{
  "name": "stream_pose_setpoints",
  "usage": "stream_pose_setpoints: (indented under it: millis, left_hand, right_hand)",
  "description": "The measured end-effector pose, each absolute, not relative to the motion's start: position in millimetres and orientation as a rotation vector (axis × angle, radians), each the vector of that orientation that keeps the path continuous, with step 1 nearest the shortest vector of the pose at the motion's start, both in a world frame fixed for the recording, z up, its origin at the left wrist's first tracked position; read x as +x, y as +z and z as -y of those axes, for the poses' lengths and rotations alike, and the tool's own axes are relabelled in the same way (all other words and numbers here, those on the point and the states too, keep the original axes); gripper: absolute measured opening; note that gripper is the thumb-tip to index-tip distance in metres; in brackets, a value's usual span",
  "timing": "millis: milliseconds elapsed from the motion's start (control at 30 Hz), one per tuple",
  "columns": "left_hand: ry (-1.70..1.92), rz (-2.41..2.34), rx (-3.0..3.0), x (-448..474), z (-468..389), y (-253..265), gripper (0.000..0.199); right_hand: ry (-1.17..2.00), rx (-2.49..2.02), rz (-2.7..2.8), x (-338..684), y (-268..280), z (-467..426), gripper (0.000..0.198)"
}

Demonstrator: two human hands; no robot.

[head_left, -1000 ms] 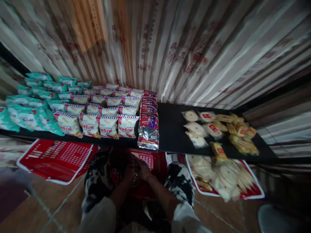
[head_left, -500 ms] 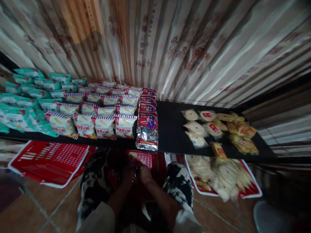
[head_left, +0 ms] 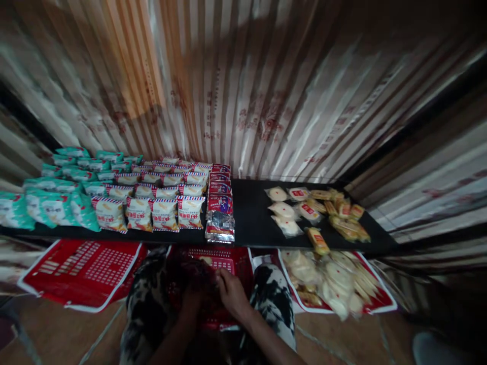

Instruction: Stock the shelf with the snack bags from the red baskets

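Note:
My left hand (head_left: 192, 300) is in deep shade, low between the knees, closed around the lower part of a dark shiny packet (head_left: 192, 268); its fingertips are hard to see. My right hand (head_left: 233, 293) has thumb and fingers pinched together at the packet's right edge. Both hands are over a red plastic basket (head_left: 243, 261) under the shelf edge. Above them, a column of red and purple packets (head_left: 219, 204) stands on the black shelf (head_left: 251, 218), with a silver-backed packet (head_left: 220, 225) lying at its front.
Rows of white snack bags (head_left: 164, 215) and teal bags (head_left: 57, 210) fill the shelf's left. Wrapped round cakes (head_left: 283, 210) and yellow packs (head_left: 348, 228) lie on the right. Below stand another red basket (head_left: 95, 268) and a basket of wrapped cakes (head_left: 337, 284). A striped curtain (head_left: 236, 101) hangs behind.
The view has tilted up and shifted, so the shelf looks farther off. My right hand has turned slightly and now pinches the packet's edge. The goods on the shelf look unchanged.

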State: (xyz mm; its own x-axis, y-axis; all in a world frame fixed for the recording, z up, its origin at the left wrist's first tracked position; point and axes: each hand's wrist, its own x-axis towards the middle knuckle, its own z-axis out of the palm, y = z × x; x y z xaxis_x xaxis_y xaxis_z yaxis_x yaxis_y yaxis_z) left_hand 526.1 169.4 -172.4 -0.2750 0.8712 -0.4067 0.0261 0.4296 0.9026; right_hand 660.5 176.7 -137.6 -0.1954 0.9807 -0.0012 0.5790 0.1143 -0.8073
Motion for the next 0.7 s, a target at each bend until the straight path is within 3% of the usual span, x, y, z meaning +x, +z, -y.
stream_pose_setpoints:
  millis: [233,433,700]
  left_hand:
    - [0.953,-1.319,0.73,531,-161,-118,0.043]
    - [1.073,-1.175,0.769,550,-183,-78,0.042]
    - [1.118,-1.104,0.882,577,-233,-58,0.038]
  right_hand:
    - [1.013,-1.428,1.501,684,-91,-176,0.027]
    - [1.213,-1.271,1.207,697,-64,-187,0.037]
    - [1.083,-1.244,1.021,715,-52,-230,0.039]
